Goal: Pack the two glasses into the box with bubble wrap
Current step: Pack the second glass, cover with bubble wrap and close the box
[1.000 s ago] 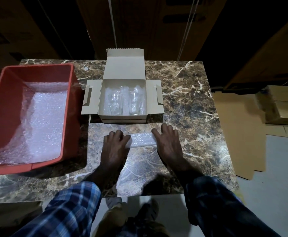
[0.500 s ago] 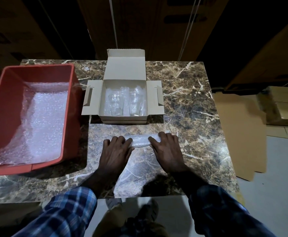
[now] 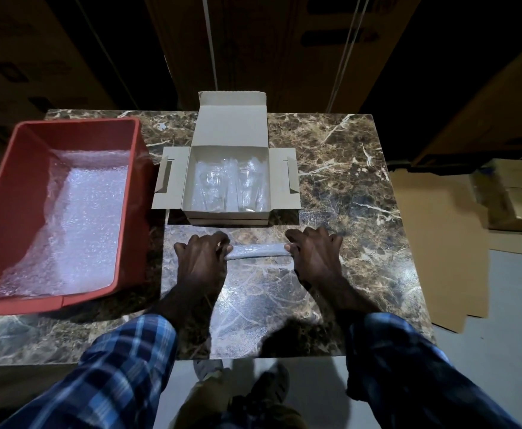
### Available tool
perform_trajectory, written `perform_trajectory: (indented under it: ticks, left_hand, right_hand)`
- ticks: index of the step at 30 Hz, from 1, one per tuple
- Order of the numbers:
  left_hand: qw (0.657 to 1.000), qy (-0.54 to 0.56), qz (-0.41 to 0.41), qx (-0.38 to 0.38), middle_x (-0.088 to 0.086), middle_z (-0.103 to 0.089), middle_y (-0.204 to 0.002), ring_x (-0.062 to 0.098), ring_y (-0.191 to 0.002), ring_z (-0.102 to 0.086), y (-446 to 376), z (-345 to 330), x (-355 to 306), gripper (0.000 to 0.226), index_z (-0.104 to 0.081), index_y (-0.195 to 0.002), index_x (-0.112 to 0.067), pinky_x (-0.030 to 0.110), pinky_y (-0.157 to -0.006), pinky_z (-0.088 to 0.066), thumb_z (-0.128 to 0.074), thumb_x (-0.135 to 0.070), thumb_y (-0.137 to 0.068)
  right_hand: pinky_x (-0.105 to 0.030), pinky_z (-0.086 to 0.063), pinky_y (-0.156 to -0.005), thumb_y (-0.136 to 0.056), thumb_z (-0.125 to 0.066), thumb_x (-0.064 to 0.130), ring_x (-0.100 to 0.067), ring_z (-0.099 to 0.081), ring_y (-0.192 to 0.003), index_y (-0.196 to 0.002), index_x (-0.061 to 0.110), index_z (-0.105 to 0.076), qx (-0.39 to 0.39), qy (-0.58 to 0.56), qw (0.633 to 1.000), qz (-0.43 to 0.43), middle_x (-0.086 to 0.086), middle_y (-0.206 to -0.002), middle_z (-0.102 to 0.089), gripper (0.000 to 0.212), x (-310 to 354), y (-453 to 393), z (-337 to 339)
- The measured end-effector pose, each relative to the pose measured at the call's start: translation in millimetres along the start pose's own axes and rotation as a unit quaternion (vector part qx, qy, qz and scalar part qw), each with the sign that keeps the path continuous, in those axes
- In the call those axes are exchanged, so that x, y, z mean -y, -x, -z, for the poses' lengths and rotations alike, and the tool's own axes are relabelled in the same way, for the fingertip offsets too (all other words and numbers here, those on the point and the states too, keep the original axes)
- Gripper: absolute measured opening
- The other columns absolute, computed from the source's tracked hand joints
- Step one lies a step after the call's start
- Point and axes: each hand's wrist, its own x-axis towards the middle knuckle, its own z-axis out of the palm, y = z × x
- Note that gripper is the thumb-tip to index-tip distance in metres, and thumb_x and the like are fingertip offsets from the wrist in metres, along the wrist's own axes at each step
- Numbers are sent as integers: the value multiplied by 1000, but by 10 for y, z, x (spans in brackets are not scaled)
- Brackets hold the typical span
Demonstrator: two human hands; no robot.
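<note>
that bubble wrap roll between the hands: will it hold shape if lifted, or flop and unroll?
Probably floppy: the bubble wrap roll is thin, soft film, slightly bowed between the left hand and right hand. Likely very light. It may spring open once released, since only the fingers seem to keep it rolled.

Legible text: none.
Cardboard box point(image 3: 232, 131), red bin point(image 3: 2, 193) and background cartons point(image 3: 324, 41) show dark marks only, unreadable.
</note>
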Motion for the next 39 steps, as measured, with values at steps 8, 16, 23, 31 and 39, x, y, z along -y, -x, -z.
perform_trajectory:
  ticks: [8, 16, 23, 31, 39]
  left_hand:
    - [995, 22, -85, -45, -2, -69, -105, 28, -97, -59, 64, -104, 171, 13, -77, -93, -20, 40, -77, -38, -65, -26, -90]
    - [986, 37, -164, -12, 1, -69, -90, 23, -85, -61, 153, -108, 257, 18, -72, -92, -12, 40, -70, -53, -56, -15, -83]
    - [987, 50, -146, 40, 7, -65, -81, 26, -75, -58, 152, 62, 135, 39, -73, -102, -7, 28, -64, -47, -73, 9, -66]
    - [971, -1, -172, 165, 11, -61, -94, 26, -84, -62, -29, 262, 87, 18, -71, -96, -3, 30, -70, -49, -63, 0, -80]
    - [968, -11, -199, 152, 10, -61, -81, 30, -77, -60, -103, 360, 171, 40, -60, -82, -10, 41, -64, -50, -28, -35, -82]
  right_hand:
    - [-40, -40, -84, -89, -70, 24, -28, -56, -104, -100, 18, -75, -8, -62, 997, 46, -5, -114, -65, 13, -128, 44, -91]
    - [-35, -41, -62, -81, -69, 2, -26, -53, -74, -75, 12, -56, -13, -132, 985, 112, -4, -77, -60, 18, -141, 154, -99]
    - [-34, -27, -60, -79, -66, -6, -19, -41, -73, -80, 13, -53, 4, -160, 983, 88, -3, -74, -55, 22, -109, 201, -37]
    - [-32, -45, -63, -67, -75, -2, -27, -58, -72, -85, 12, -75, 27, -104, 985, 137, -5, -75, -65, 23, -122, 88, -1]
    - [-34, -47, -59, -70, -69, -1, -24, -60, -72, -83, 16, -69, -12, -120, 989, 85, 0, -79, -60, 21, 98, 68, 88]
